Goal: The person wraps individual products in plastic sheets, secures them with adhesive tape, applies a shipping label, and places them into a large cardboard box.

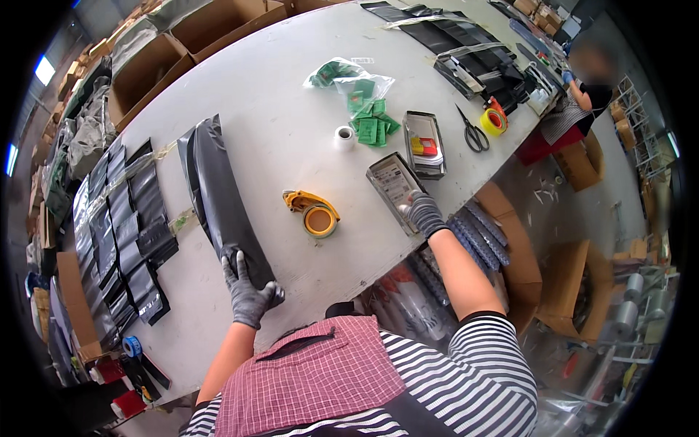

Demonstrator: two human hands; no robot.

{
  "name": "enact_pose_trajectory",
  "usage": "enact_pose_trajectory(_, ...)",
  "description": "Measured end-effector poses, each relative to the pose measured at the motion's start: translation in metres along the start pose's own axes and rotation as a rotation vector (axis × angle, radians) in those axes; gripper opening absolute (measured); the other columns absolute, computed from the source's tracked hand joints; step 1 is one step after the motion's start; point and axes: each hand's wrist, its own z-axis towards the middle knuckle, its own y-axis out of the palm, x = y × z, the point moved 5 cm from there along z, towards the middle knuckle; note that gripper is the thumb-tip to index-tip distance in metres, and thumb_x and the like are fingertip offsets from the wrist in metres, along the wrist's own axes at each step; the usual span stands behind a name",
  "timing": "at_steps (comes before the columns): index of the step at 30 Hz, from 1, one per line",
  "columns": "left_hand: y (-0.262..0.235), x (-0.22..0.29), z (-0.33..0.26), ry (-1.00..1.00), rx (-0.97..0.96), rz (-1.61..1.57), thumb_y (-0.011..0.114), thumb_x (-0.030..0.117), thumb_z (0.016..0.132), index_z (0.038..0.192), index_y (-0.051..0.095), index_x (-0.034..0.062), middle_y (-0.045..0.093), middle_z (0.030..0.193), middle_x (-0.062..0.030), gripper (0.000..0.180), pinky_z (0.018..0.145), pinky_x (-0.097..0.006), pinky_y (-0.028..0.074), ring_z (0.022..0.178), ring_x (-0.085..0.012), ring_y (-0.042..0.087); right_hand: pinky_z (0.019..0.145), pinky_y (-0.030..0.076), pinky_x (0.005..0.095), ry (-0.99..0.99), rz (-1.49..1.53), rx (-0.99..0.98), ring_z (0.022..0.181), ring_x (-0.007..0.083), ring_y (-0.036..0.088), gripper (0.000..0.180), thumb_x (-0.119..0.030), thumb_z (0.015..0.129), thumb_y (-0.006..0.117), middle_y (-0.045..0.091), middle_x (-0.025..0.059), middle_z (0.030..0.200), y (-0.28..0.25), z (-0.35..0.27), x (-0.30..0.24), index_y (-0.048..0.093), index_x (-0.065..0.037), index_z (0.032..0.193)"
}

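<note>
- A stack of long black plastic mailer bags [222, 193] is laid lengthwise on the pale worktop [291, 138], its near end just at the front edge; the film looks smooth and slightly glossy.
- The left hand [249, 291], in a grey knit glove, is pressed flat on that near end with the fingers spread, apparently to keep the slippery stack from shifting.
- The right hand [422, 213], gloved alike, is rested on the corner of a flat rectangular packet [394, 186] at the worktop's right edge, fingers curled over it; whether it is pinched cannot be told.
- Between the hands an orange tape dispenser [313, 213] is set within easy reach.
- Farther off are seen a small white roll [343, 136], green sachets [373, 125], a metal tray [424, 143] and scissors [472, 132].
</note>
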Motion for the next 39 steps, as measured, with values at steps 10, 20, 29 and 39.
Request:
enact_pose_trajectory(10,-0.003,-0.017,-0.018,0.042,-0.03,0.071,0.085,0.024,0.06,0.153,0.022,0.0149,0.007,0.156,-0.0266,0.113,0.118,-0.042,0.025,0.144,-0.0436,0.017,0.091,0.05,0.0439,0.073,-0.072,-0.132,0.103,0.0359,0.064,0.048,-0.031,0.073,0.081,0.067,0.0223,0.104,0.007,0.005,-0.006,0.063,-0.003,0.106)
enact_pose_trajectory(20,-0.004,-0.017,-0.02,0.036,-0.038,0.039,0.085,0.022,0.062,0.154,0.022,0.0157,0.007,0.157,-0.0252,0.111,0.118,-0.041,0.026,0.144,-0.0418,0.019,0.089,0.052,0.0432,0.14,-0.073,-0.234,0.105,0.0354,0.064,0.053,-0.034,0.07,0.083,0.066,0.0225,0.111,0.005,0.015,-0.002,0.066,-0.002,0.108)
enact_pose_trajectory(29,-0.007,-0.032,-0.012,0.047,-0.116,-0.009,0.083,0.019,0.069,0.152,0.027,0.015,0.01,0.156,-0.0261,0.101,0.117,-0.038,0.027,0.144,-0.0402,0.022,0.082,0.054,0.0443,0.005,-0.158,-0.143,0.093,0.0374,0.066,0.023,-0.025,0.085,0.065,0.069,0.0206,0.098,0.021,0.03,0.018,0.072,-0.008,0.098)
enact_pose_trajectory(39,-0.042,0.047,-0.005,0.161,-0.109,-0.511,0.063,0.002,0.088,0.137,0.048,0.0006,0.051,0.133,-0.0137,0.052,0.103,-0.031,0.041,0.12,-0.0218,0.051,0.069,0.053,0.0445,-0.038,0.355,0.178,0.071,0.0368,0.065,0.017,-0.022,0.083,0.065,0.068,0.0187,0.078,-0.048,-0.02,-0.019,0.07,-0.006,0.083)
